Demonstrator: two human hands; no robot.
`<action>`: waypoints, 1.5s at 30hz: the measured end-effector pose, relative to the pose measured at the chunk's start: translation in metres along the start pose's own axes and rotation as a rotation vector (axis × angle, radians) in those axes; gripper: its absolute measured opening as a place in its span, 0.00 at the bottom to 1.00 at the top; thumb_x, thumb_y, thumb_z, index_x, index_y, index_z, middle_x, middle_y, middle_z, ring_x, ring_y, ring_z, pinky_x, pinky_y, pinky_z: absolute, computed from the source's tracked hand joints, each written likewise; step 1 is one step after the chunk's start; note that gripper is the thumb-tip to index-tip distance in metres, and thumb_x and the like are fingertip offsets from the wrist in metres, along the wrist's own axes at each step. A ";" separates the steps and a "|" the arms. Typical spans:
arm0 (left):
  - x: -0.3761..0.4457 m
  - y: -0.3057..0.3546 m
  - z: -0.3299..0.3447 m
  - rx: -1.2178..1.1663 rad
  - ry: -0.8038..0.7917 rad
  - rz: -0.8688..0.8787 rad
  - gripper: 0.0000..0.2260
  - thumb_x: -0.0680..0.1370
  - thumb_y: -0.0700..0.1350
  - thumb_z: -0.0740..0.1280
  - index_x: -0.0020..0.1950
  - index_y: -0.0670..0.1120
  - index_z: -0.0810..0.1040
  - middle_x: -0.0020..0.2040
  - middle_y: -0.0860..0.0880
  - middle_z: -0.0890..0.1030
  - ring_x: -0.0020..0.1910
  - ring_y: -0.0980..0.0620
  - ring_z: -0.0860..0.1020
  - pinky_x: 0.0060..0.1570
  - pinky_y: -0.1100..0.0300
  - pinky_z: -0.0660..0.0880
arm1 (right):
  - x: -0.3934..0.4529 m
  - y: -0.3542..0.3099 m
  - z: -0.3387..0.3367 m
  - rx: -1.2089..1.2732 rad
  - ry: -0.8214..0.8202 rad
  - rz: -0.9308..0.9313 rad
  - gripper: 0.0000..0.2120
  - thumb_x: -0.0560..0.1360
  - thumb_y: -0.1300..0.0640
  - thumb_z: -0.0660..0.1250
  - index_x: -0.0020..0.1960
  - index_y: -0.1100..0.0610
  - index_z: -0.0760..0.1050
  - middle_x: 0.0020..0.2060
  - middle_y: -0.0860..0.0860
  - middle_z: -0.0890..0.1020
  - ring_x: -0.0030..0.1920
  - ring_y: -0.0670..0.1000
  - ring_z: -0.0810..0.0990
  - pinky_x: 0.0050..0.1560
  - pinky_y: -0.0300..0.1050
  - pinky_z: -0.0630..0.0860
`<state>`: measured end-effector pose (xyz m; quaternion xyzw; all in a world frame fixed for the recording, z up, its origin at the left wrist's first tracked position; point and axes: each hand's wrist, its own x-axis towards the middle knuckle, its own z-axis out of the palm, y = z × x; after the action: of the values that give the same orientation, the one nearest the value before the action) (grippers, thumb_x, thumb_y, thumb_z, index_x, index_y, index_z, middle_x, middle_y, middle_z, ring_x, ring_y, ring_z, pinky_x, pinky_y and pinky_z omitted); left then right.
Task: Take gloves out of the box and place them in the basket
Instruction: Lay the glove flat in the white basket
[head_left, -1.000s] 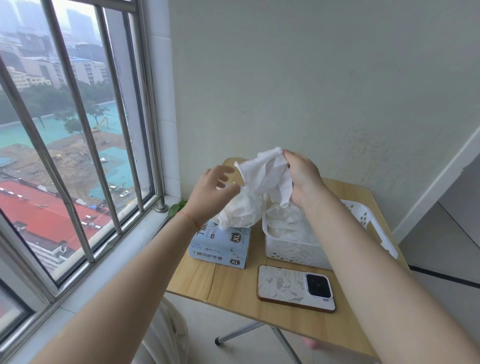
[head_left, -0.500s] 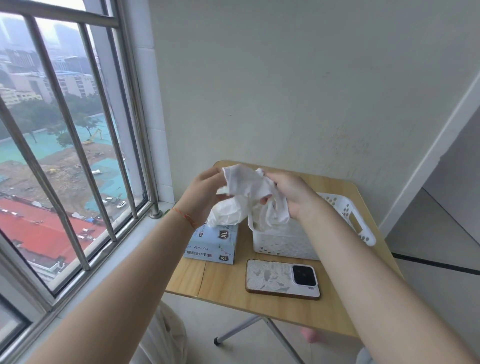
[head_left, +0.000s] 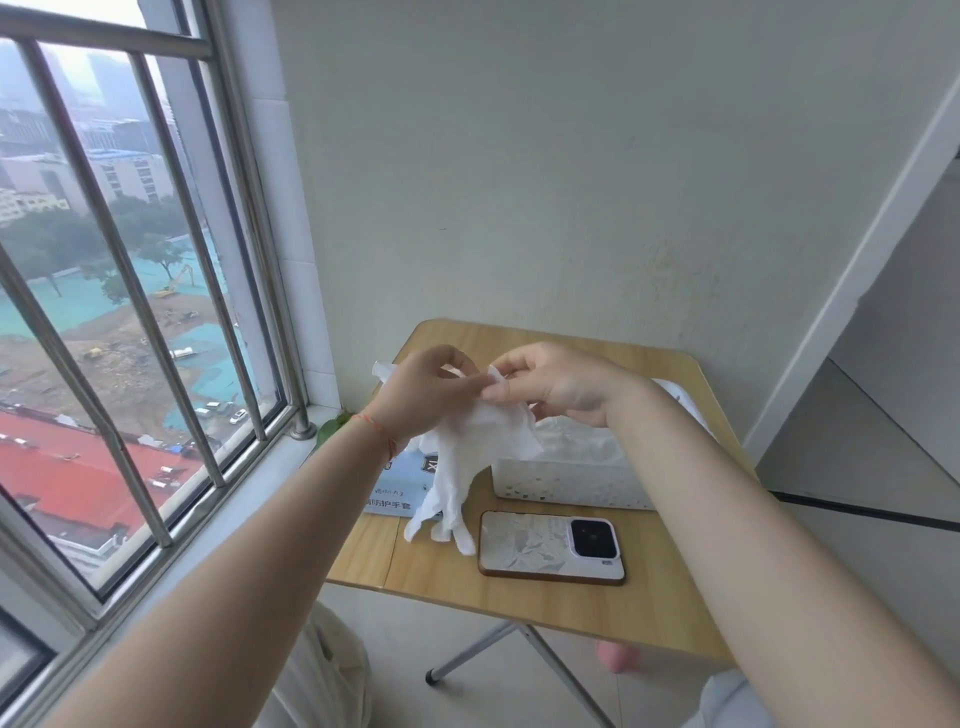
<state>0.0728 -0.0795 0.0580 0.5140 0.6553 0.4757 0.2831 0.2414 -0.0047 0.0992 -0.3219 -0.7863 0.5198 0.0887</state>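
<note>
A thin white glove (head_left: 470, 462) hangs open between my hands, its fingers dangling down over the table. My left hand (head_left: 426, 397) pinches its cuff on the left, and my right hand (head_left: 558, 387) pinches the cuff on the right. Below the left hand lies the light blue glove box (head_left: 397, 486), partly hidden by the glove and my wrist. The white perforated basket (head_left: 571, 480) stands to the right of the box, with white gloves piled inside it.
A phone (head_left: 553, 545) in a pale patterned case lies flat near the front of the small wooden folding table (head_left: 519, 597). A barred window (head_left: 156, 312) and its sill run along the left. The plain wall stands right behind the table.
The bunched glove has been pulled out flat and now hangs full length. Both hands have dropped lower and closer together at its cuff. The camera has tilted.
</note>
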 end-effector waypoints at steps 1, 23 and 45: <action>0.000 -0.001 0.000 -0.040 -0.005 -0.010 0.11 0.73 0.53 0.74 0.46 0.47 0.81 0.42 0.49 0.84 0.37 0.54 0.79 0.38 0.60 0.74 | 0.001 0.001 -0.002 -0.024 0.005 -0.002 0.12 0.75 0.56 0.71 0.57 0.60 0.79 0.45 0.51 0.83 0.44 0.48 0.82 0.43 0.41 0.77; 0.068 0.008 0.039 0.028 -0.075 -0.128 0.09 0.76 0.49 0.69 0.50 0.46 0.82 0.42 0.48 0.84 0.40 0.49 0.81 0.44 0.54 0.78 | 0.014 0.059 -0.069 -0.157 0.722 0.193 0.11 0.78 0.59 0.59 0.36 0.57 0.67 0.31 0.56 0.69 0.28 0.53 0.68 0.24 0.38 0.67; 0.073 -0.024 0.128 0.968 -0.381 0.325 0.18 0.83 0.50 0.56 0.73 0.53 0.68 0.73 0.51 0.68 0.73 0.49 0.64 0.71 0.50 0.60 | -0.019 0.141 -0.084 -1.162 0.643 0.393 0.22 0.71 0.72 0.61 0.64 0.61 0.67 0.28 0.49 0.65 0.25 0.48 0.62 0.25 0.40 0.55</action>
<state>0.1500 0.0315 -0.0047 0.7574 0.6486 0.0558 0.0508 0.3542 0.0833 0.0170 -0.5919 -0.7990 -0.1003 0.0345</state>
